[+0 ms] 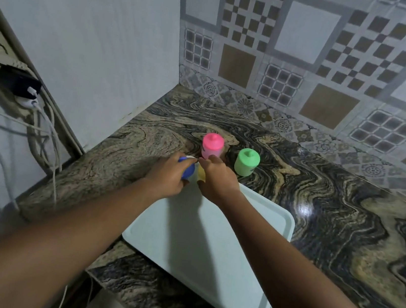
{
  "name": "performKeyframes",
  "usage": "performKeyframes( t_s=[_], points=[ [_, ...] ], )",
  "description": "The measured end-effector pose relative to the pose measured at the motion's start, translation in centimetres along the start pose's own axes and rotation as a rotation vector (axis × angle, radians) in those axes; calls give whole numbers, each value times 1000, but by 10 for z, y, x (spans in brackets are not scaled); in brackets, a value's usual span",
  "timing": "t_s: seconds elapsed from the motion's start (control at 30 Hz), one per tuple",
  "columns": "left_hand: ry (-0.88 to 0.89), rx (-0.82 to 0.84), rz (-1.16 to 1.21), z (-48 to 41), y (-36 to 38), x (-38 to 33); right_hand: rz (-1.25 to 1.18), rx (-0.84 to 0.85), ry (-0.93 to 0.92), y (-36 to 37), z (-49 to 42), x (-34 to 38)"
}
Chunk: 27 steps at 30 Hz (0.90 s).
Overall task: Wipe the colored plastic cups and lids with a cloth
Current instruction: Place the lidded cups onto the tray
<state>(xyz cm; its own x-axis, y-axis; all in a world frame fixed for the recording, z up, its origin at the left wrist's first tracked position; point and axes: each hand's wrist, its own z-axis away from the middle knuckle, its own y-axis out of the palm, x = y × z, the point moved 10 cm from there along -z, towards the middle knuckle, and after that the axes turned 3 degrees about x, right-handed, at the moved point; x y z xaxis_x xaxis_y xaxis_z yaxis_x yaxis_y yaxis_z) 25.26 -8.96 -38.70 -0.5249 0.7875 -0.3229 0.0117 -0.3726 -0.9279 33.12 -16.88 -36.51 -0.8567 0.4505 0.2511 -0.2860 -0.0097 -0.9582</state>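
Two lidded cups stand far on the counter: one pink cup, one green cup. Left hand has its grip closed around a blue cup; right hand grip unclear, over a yellow cup.

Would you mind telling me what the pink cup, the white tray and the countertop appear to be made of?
Pink cup: probably plastic, matte; uniform bright colour, moulded knob on its lid.
White tray: likely plastic, smooth and slightly satin; rounded corners, raised rim.
Countertop: looks like polished stone; swirling veins and a glossy light reflection.
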Motion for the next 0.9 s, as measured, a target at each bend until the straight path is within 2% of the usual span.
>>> performKeyframes(
  t_s=[0.2,0.57,0.67,0.8,0.9],
  points=[
    [7,-6,-10,-2,-1,0,65,2,-5,4,0,0],
    [42,-18,15,11,-21,-1,34,-14,-6,-7,9,0],
    [93,-108,37,21,-44,0,0,-66,-25,-26,18,0],
    [156,-334,84,28,-87,1,-136,-210,11,-68,32,-16],
    [147,-346,85,11,-101,-7,-218,-268,104,-87,33,-40]
  ],
)
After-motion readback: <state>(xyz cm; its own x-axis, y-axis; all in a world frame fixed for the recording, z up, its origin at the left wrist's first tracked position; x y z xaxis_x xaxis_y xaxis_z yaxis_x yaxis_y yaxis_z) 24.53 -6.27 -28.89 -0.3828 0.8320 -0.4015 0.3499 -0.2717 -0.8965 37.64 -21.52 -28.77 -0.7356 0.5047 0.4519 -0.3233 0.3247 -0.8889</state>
